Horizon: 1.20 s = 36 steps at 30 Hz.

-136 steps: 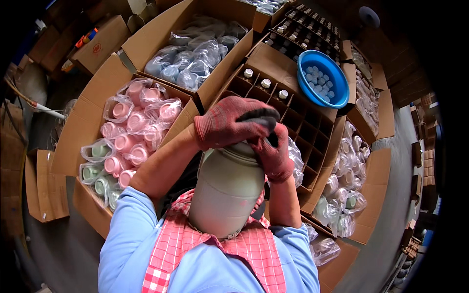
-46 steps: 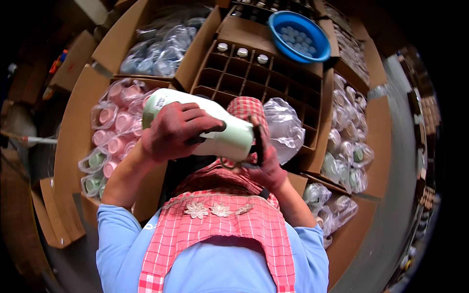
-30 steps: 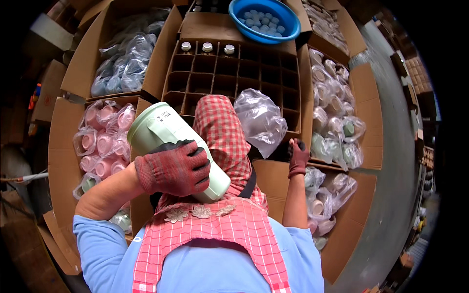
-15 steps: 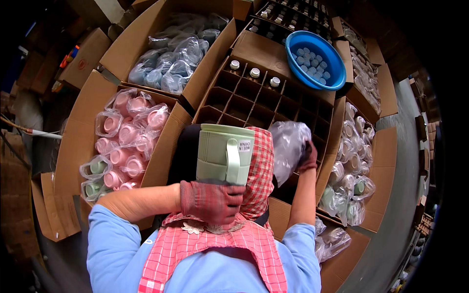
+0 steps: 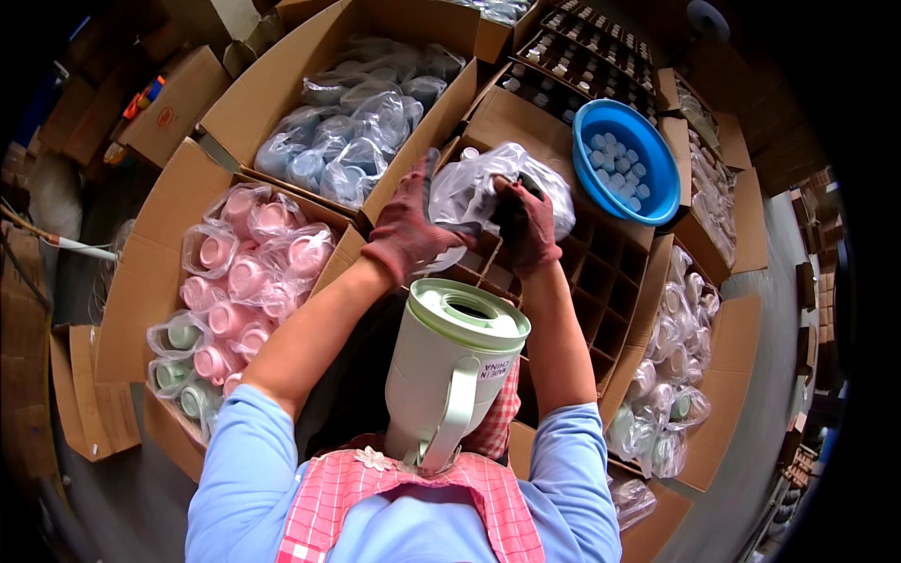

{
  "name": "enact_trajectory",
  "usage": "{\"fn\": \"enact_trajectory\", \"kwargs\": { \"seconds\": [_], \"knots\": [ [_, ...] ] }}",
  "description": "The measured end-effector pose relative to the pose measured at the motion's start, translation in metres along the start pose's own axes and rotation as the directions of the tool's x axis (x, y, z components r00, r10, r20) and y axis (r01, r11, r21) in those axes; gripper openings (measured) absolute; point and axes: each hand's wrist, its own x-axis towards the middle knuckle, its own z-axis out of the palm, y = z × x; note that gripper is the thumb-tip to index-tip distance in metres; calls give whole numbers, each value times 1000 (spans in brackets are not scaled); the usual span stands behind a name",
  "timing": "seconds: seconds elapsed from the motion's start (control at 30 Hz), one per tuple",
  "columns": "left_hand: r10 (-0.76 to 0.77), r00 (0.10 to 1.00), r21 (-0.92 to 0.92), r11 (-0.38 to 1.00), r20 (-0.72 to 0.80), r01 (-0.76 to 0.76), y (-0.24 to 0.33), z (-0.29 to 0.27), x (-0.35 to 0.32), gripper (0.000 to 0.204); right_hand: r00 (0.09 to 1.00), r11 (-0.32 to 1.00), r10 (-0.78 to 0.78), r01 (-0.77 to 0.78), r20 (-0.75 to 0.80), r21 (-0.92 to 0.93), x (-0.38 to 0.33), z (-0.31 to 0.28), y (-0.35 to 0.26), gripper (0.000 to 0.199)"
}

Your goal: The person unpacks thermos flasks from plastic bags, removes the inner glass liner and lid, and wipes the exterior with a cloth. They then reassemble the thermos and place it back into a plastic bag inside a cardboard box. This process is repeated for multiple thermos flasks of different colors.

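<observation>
We're pinching a clear plastic bag [image 5: 488,188] with both gloved hands, left [image 5: 405,225] and right [image 5: 527,223], spreading it open, while parking the jug [image 5: 450,361] upright against our apron [image 5: 404,502], freeing both.

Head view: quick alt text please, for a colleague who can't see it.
Both gloved hands, left hand and right hand, grip a clear plastic bag over a divided carton. A pale green jug stands upright against the person's apron, amid cartons of bagged lids.
</observation>
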Motion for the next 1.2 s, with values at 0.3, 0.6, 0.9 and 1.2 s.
{"fn": "enact_trajectory", "kwargs": {
  "seconds": [0.3, 0.6, 0.9, 1.2],
  "knots": [
    [-317, 901, -772, 476, 295, 420, -64, -25, -28, 21, 973, 962, 219, -202, 75, -183, -100, -48, -17, 26],
    [716, 652, -362, 693, 250, -623, -2, -76, -130, 25, 870, 918, 372, -293, 324, -268, -226, -68, -16, 57],
    [536, 614, -217, 828, 580, -517, -25, -66, -192, 22, 822, 661, 196, 292, 535, -691, -282, -27, -44, 32],
    [213, 496, -269, 962, 842, 43, -4, -114, -213, 25, 568, -385, -122, 729, 814, -566, -230, 40, -68, 38]
  ]
}}
